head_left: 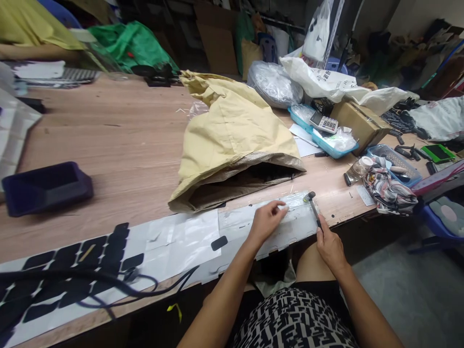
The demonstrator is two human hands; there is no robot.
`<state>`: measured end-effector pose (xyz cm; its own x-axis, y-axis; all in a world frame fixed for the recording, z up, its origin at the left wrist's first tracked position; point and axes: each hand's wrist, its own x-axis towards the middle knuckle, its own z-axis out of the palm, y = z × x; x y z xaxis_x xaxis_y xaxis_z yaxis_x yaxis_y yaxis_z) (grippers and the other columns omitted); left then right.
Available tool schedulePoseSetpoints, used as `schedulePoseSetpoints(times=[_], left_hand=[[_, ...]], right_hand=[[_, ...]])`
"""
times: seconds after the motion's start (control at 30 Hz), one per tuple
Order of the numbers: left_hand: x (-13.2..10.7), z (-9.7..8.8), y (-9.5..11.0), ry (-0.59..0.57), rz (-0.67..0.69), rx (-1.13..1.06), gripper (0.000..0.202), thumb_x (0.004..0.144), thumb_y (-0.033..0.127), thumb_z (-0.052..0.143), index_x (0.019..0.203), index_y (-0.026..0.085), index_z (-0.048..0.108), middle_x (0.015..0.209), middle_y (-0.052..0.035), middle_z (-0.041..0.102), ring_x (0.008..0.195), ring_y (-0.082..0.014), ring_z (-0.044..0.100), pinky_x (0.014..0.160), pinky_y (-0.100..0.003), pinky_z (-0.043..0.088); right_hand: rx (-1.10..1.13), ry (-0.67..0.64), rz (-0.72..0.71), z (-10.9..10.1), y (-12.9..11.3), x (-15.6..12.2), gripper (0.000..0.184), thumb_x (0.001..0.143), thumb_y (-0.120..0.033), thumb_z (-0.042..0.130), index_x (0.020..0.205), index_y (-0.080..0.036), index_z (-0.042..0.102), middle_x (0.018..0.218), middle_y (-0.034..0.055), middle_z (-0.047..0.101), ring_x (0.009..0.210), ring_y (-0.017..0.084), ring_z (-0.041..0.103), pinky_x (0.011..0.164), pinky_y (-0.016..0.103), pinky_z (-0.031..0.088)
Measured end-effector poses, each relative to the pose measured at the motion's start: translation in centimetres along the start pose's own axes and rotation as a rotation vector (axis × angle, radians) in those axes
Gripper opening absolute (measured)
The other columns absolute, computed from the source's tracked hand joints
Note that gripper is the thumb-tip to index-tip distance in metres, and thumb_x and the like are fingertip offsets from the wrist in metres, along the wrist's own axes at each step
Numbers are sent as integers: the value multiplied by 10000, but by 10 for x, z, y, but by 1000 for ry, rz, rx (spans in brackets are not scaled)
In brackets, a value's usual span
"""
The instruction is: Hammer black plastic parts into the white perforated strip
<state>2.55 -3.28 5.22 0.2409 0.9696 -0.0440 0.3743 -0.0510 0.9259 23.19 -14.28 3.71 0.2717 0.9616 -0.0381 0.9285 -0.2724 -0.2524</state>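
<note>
My right hand (pixel 331 246) is wrapped round the dark handle of a small hammer (pixel 314 210). The hammer's head is up, above the right end of a white board (pixel 300 224) at the table's front edge. To its left, my left hand (pixel 267 220) is over the same board, with bent fingers drawn together; whatever they pinch, if anything, is too small to make out. Clear plastic film (pixel 293 200) covers part of the board. A black rounded piece (pixel 219 242) lies on the white sheet left of my left hand.
A large yellow sack (pixel 235 125) lies open towards me behind the board. Black pads (pixel 65 261) and dark cables (pixel 137 290) are on the left. A purple bin (pixel 47 188), blue trays (pixel 335 147) and a cardboard box (pixel 360 123) stand around. Another person's yellow sleeve (pixel 39 29) shows top left.
</note>
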Motion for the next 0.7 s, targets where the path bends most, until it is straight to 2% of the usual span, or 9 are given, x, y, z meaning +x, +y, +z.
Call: schedulePoseSetpoints(times=[0.03, 0.1, 0.23, 0.3, 0.37, 0.43, 0.53, 0.6, 0.7], left_hand=[[20, 3, 1, 90, 7, 36, 339, 828, 463, 565, 975, 191, 705, 635, 26, 580, 621, -131, 537, 628, -240, 404], [56, 13, 5, 192, 5, 135, 310, 835, 429, 566, 980, 192, 705, 669, 13, 611, 659, -143, 566, 665, -252, 412], [108, 40, 17, 266, -72, 328, 368, 814, 458, 606, 1082, 217, 680, 909, -55, 695, 877, -232, 628, 743, -309, 435], [124, 52, 21, 288, -118, 416, 400, 797, 487, 620, 1083, 214, 675, 1036, -102, 688, 961, -280, 624, 776, -350, 444], [137, 59, 22, 290, -164, 489, 381, 801, 490, 612, 1037, 201, 685, 1070, -137, 678, 976, -304, 624, 783, -377, 448], [146, 62, 20, 280, -199, 526, 344, 820, 477, 589, 988, 196, 694, 1047, -151, 683, 956, -306, 632, 773, -385, 447], [148, 56, 16, 242, -216, 515, 309, 825, 467, 578, 942, 214, 711, 1005, -135, 703, 918, -293, 642, 742, -370, 438], [140, 45, 13, 201, -196, 491, 272, 798, 453, 602, 914, 239, 725, 962, -100, 717, 894, -277, 641, 717, -346, 425], [112, 21, 6, 86, -81, 462, 234, 748, 447, 650, 845, 251, 734, 873, -49, 712, 821, -229, 626, 668, -300, 403]], right_hand=[[-4, -2, 2, 0, 0, 0, 526, 967, -285, 356, 1490, -233, 385, 946, 87, 755, 757, 221, 711, 696, 278, 510], [-8, -9, 13, 1, 0, -1, 525, 973, -290, 344, 1495, -236, 375, 926, 85, 757, 749, 229, 713, 685, 285, 511], [14, -3, 12, 4, 1, -2, 532, 975, -285, 339, 1505, -239, 354, 977, 84, 754, 753, 221, 719, 689, 283, 520], [27, 6, 6, 5, 2, -2, 533, 971, -279, 344, 1502, -243, 359, 1011, 84, 749, 770, 215, 720, 705, 280, 526], [29, 6, 8, 7, 2, -3, 536, 967, -277, 349, 1503, -251, 357, 1010, 80, 750, 771, 215, 720, 703, 280, 531], [20, 1, 15, 8, 3, -3, 544, 964, -279, 355, 1508, -256, 345, 980, 73, 755, 755, 218, 720, 685, 282, 535], [15, 3, 11, 8, 3, -3, 547, 962, -280, 356, 1508, -248, 345, 970, 72, 759, 749, 214, 721, 689, 279, 542], [26, 14, 6, 8, 3, -3, 540, 962, -274, 351, 1500, -239, 361, 1027, 81, 750, 779, 210, 722, 719, 280, 545], [41, 11, 10, 7, 3, -3, 530, 966, -274, 343, 1495, -243, 371, 1061, 86, 741, 804, 215, 723, 739, 293, 547]])
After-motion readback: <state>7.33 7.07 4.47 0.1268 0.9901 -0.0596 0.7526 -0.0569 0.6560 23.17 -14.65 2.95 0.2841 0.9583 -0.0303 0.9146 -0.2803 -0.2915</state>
